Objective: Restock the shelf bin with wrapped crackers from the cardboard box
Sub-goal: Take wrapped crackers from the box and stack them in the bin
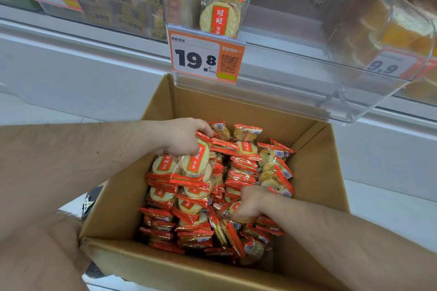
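- White shelving (pixel 71 61) runs behind everything.
- Below it, the cardboard box (pixel 314 172) sits open, packed with wrapped crackers (pixel 243 165).
- Clear shelf bin (pixel 307 30) overhangs the box, holding a few packets (pixel 222 7) at its left.
- Price tag (pixel 205 56) reads 19.8.
- Left hand (pixel 182 139) grips several packets.
- Right hand (pixel 250 203), blurred, curls around one packet in the box.

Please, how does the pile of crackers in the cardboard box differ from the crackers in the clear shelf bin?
The crackers in the cardboard box are very many and fill its floor; the crackers in the shelf bin are only a small stack at its left end. The box crackers lie in rows, many on edge; the bin crackers stand leaning, front label outward. Both hands reach into the box; none touches the bin. Both groups have the same red and clear wrapper.
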The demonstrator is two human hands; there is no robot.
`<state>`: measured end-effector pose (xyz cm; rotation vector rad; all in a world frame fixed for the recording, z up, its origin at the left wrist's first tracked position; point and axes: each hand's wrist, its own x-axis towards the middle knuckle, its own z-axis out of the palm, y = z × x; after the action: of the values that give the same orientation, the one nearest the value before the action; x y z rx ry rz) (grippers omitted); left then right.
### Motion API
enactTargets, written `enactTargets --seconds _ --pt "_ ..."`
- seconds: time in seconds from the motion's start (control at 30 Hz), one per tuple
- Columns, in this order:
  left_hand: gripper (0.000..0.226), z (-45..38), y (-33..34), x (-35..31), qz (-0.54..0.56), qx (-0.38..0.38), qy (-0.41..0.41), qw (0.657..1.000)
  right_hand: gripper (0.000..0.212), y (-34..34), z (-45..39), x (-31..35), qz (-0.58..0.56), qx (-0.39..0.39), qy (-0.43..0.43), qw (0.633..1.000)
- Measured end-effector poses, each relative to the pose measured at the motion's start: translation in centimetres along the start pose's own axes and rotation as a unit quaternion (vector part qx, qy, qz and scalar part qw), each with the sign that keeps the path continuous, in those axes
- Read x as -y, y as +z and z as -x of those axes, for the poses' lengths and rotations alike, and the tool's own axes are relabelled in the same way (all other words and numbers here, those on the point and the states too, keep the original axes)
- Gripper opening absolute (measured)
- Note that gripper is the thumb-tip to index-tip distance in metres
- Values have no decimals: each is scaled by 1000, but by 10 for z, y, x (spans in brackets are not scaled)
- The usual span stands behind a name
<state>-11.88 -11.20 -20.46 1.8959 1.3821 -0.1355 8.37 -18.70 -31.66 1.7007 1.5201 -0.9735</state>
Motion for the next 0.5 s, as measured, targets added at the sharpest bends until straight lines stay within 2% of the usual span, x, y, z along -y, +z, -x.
enactTargets --seconds 0.07,0.17,0.27,0.33,0.4,0.47,0.5 --pt "49 3 -2 -3 11 5 4 1000 76 10 -6 -2 31 14 11 999" --pt "45 9 -2 -10 33 28 -10 999 70 10 -5 -1 72 -21 8 997" --pt "44 13 -3 -13 65 26 -18 997 80 -12 15 -2 81 -62 17 995" --pt "39 15 -2 -13 93 21 -25 995 94 -29 36 -5 -1 -93 24 995" --pt "27 19 -1 -16 128 13 -30 991 98 -45 64 -8 -111 -132 3 985" --pt "18 21 -2 -20 177 14 -34 984 88 -55 100 -8 -201 -175 -48 963" --pt "22 23 -2 -23 215 17 -35 976 81 -58 116 -7 -229 -202 -75 949"
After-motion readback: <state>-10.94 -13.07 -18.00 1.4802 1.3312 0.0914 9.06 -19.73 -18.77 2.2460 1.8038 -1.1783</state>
